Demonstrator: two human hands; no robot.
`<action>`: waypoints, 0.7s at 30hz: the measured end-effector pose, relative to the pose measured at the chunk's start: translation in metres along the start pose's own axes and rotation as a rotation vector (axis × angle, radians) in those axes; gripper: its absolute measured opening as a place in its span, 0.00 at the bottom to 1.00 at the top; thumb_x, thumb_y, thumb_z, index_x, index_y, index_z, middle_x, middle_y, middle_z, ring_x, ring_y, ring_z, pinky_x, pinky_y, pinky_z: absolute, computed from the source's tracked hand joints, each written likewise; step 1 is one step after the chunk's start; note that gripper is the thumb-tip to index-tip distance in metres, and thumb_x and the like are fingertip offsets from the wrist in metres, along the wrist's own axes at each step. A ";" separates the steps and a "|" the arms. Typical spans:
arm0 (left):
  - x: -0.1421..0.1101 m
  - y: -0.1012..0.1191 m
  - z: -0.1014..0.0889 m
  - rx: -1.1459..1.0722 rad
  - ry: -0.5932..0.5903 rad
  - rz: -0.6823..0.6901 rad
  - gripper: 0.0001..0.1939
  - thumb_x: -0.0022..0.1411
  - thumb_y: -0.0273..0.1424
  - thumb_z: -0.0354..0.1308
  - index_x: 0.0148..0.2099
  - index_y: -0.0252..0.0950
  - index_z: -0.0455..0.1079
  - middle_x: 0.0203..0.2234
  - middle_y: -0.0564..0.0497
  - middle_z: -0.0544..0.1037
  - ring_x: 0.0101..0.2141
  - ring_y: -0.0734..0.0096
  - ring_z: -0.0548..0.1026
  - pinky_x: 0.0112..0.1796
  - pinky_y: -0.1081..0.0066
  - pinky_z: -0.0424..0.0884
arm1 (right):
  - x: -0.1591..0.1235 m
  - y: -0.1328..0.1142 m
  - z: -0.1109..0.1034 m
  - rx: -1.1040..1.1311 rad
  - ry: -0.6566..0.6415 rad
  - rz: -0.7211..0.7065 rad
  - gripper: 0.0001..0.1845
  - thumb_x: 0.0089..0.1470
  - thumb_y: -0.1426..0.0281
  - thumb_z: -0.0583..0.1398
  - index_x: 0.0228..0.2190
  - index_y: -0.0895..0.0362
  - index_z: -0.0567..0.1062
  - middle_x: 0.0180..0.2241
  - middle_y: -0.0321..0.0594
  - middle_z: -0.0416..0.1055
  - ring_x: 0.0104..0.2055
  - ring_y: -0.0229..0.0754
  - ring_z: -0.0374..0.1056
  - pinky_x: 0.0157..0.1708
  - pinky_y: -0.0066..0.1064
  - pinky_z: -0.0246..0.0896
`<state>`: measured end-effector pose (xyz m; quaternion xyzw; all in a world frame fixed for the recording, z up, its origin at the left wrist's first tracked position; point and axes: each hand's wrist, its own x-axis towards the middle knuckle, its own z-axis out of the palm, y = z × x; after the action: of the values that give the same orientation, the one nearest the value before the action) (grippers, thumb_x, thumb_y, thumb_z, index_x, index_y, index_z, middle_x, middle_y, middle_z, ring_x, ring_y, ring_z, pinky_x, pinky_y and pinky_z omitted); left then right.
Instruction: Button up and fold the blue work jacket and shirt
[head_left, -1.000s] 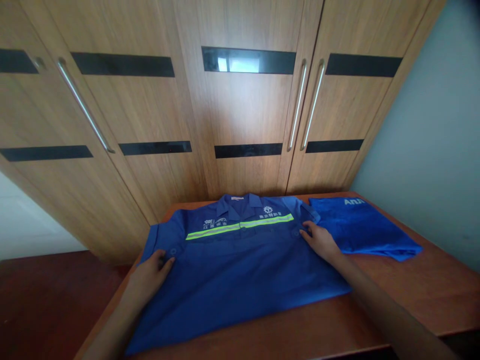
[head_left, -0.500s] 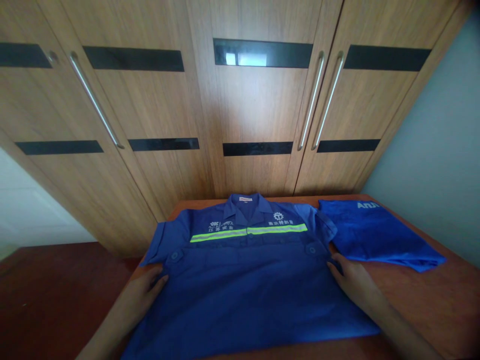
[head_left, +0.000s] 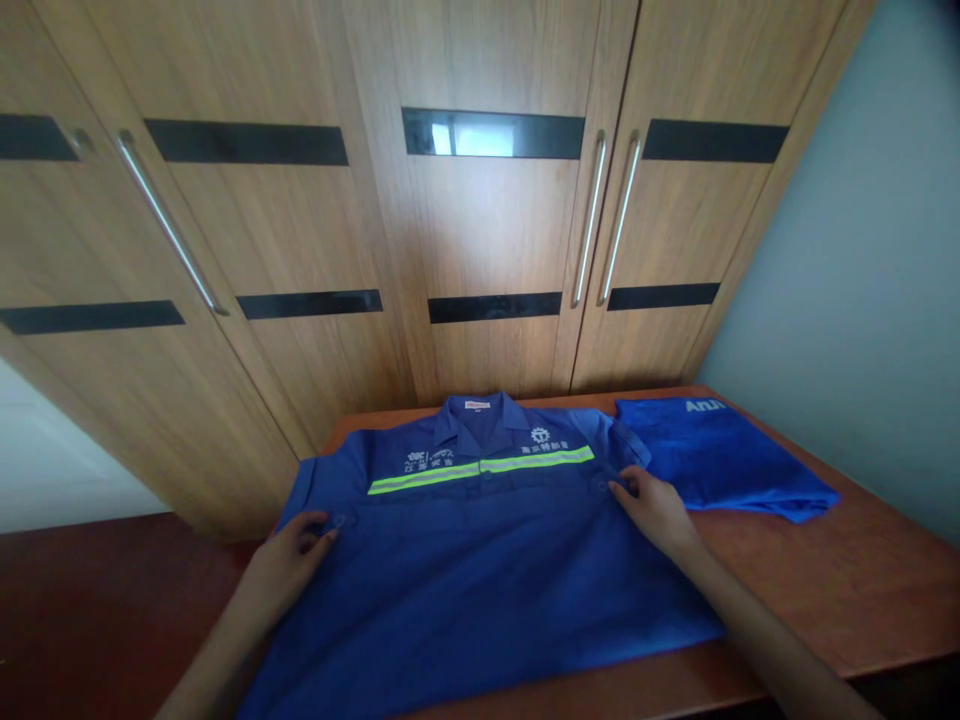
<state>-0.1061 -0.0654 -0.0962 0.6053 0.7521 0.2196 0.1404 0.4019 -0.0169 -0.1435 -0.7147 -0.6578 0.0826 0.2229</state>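
A blue work shirt [head_left: 480, 560] with a yellow reflective stripe across the chest lies spread flat, front up, on a reddish-brown table [head_left: 847, 590]. My left hand [head_left: 289, 560] lies on the shirt's left side by the chest pocket, fingers stretched out. My right hand [head_left: 656, 510] rests flat on the shirt's right side near the other pocket, fingers apart. Neither hand holds anything.
A second blue garment [head_left: 720, 460], folded, lies on the table to the right of the shirt. Wooden wardrobe doors [head_left: 480, 230] with long metal handles stand right behind the table. A pale wall [head_left: 862, 300] closes off the right side.
Both hands slid up the shirt, from beside its lower sides to the pocket areas. The view shifted slightly.
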 end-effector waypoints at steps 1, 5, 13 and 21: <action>-0.001 0.000 0.001 0.016 -0.004 -0.010 0.20 0.56 0.46 0.50 0.42 0.36 0.69 0.26 0.50 0.81 0.31 0.58 0.79 0.33 0.69 0.72 | 0.000 0.000 0.001 -0.020 0.018 -0.004 0.13 0.59 0.61 0.52 0.35 0.55 0.71 0.28 0.40 0.75 0.31 0.44 0.73 0.28 0.29 0.59; -0.011 0.000 0.001 0.145 0.021 -0.016 0.20 0.59 0.44 0.46 0.44 0.36 0.68 0.30 0.47 0.81 0.33 0.57 0.79 0.35 0.67 0.73 | -0.010 -0.005 0.003 -0.202 0.026 -0.058 0.12 0.61 0.64 0.50 0.39 0.56 0.70 0.34 0.43 0.75 0.33 0.45 0.72 0.29 0.30 0.61; -0.035 0.050 0.014 0.514 0.128 0.474 0.23 0.63 0.40 0.46 0.56 0.38 0.66 0.54 0.43 0.70 0.52 0.53 0.68 0.53 0.55 0.62 | -0.026 -0.042 0.000 -0.211 0.099 -0.460 0.21 0.61 0.64 0.49 0.53 0.57 0.67 0.56 0.48 0.63 0.57 0.53 0.59 0.55 0.45 0.55; -0.034 0.045 0.063 0.493 -0.016 0.665 0.31 0.64 0.48 0.45 0.67 0.49 0.46 0.65 0.49 0.53 0.62 0.50 0.53 0.57 0.46 0.51 | -0.028 -0.050 0.030 -0.149 -0.121 -0.495 0.30 0.61 0.54 0.47 0.60 0.54 0.59 0.63 0.45 0.51 0.65 0.55 0.45 0.61 0.53 0.42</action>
<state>-0.0299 -0.0803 -0.1298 0.8325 0.5445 0.0618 -0.0815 0.3410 -0.0366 -0.1538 -0.5404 -0.8289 0.0193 0.1434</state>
